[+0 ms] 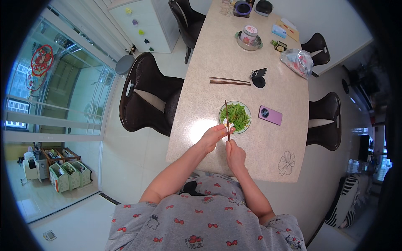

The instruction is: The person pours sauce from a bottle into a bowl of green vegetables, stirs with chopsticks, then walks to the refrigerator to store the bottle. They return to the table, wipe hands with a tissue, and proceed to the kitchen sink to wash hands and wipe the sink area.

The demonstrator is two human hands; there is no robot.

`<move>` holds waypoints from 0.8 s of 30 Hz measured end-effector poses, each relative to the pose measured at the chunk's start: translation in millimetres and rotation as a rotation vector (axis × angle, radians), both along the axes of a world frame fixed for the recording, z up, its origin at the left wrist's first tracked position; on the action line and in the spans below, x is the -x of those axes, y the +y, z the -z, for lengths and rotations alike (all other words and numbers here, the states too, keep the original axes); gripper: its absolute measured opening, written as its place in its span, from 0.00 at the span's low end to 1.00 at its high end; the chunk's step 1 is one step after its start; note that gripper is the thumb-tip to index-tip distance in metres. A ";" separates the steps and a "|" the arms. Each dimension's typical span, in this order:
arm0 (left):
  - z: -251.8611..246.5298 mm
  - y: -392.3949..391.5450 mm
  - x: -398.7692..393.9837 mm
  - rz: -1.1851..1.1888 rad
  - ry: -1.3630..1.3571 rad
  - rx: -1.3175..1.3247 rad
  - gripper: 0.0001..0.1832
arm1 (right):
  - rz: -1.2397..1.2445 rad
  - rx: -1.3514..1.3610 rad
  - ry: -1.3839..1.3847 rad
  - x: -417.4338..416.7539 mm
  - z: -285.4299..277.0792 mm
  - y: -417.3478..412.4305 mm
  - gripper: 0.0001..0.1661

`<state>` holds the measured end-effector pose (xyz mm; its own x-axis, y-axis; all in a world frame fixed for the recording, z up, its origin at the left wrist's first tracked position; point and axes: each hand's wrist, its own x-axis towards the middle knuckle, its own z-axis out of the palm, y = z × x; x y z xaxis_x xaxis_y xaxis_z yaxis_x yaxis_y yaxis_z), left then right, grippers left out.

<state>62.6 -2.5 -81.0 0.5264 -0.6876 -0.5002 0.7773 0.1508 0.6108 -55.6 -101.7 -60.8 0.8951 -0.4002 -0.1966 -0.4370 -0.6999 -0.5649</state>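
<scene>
In my right hand (236, 157) is the lower end of a dark wooden chopstick (226, 109), which points away from me over the left part of a plate. My left hand (214, 136) pinches a crumpled white tissue (231, 125) around the chopstick's middle. Whether a second chopstick lies along it, I cannot tell. Cut green vegetables (240, 114) with small brown bits fill the plate (250, 121) just beyond both hands. Further off, several chopsticks (230, 82) lie crosswise on the table.
On the pale dining table (201, 103) are a purple phone (270, 115), a black phone stand (259, 82), a jar (249, 35) in a round metal pan (260, 44), and a plastic bag (297, 61). Dark chairs (147, 94) flank both sides. Sliding glass doors (88, 78) are at left.
</scene>
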 end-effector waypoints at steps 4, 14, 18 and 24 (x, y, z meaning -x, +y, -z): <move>-3.4 -1.2 2.4 0.046 -0.075 -0.063 0.14 | 0.029 -0.027 -0.032 -6.0 0.1 -2.5 0.16; 1.3 -17.7 3.0 -0.034 -0.180 -0.227 0.10 | -0.036 0.381 0.066 -15.4 -18.8 -5.8 0.13; 7.8 -31.7 -10.3 -0.122 -0.133 -0.279 0.08 | -0.079 0.450 0.063 -8.3 -8.8 -14.6 0.12; 11.4 -45.0 -33.5 -0.213 -0.066 -0.355 0.07 | -0.125 0.470 0.088 4.4 -13.0 -19.5 0.14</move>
<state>96.1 -47.5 -92.4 0.6773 -0.3510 -0.6466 0.7087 0.0754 0.7015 -60.0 -121.2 -47.9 0.9301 -0.3540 -0.0981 -0.3651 -0.9203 -0.1404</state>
